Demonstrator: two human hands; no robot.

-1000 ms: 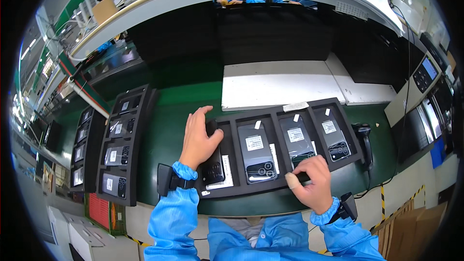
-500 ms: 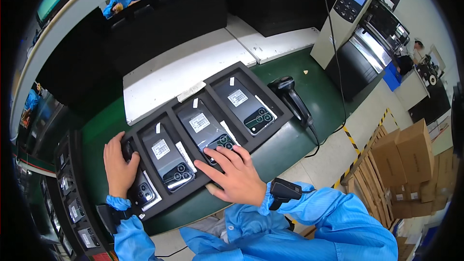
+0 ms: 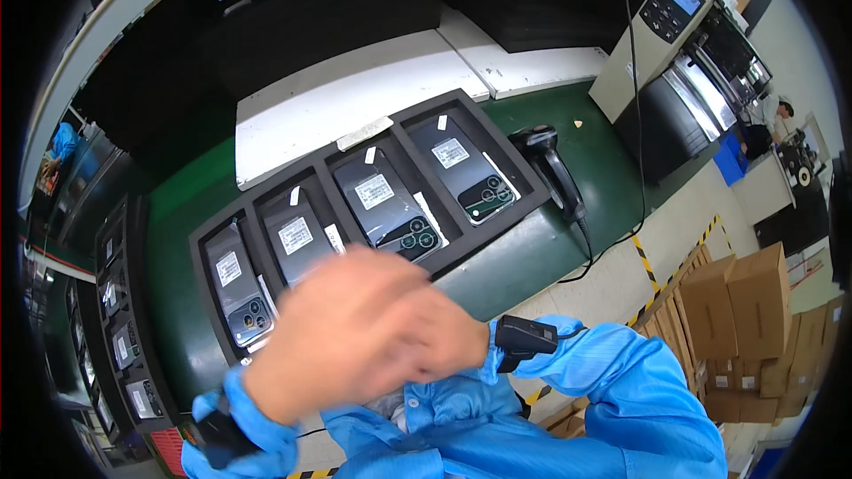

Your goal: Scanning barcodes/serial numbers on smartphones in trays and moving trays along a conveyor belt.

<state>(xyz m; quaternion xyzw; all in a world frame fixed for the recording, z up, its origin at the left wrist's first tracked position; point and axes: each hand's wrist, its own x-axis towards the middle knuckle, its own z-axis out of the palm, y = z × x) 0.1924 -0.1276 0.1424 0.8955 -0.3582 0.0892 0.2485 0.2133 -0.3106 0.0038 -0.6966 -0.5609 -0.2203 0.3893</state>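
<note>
A black foam tray point(image 3: 525, 179) lies slantwise on the green bench, with a smartphone in each of its compartments. The leftmost smartphone point(image 3: 224, 243), back up with a white label and round camera lenses, is in full view. My left hand point(image 3: 333, 333) is raised above the tray's near edge, blurred by motion, and hides the lower part of the second smartphone point(image 3: 302, 213). Behind it, my right hand point(image 3: 453, 337) is partly covered, the two overlapping. The fingers of both are smeared or hidden, and no held thing can be made out.
Right of the tray lies a black handheld barcode scanner point(image 3: 552, 168) with its cable. A label printer point(image 3: 661, 31) stands at the back right, beyond a white board point(image 3: 355, 93). Another phone-filled tray point(image 3: 142, 337) is at the left; cardboard boxes point(image 3: 737, 306) are stacked at the right.
My left hand has left the leftmost smartphone and swung right, across my right hand. My right hand has drawn off the third phone. The view has shifted slightly.
</note>
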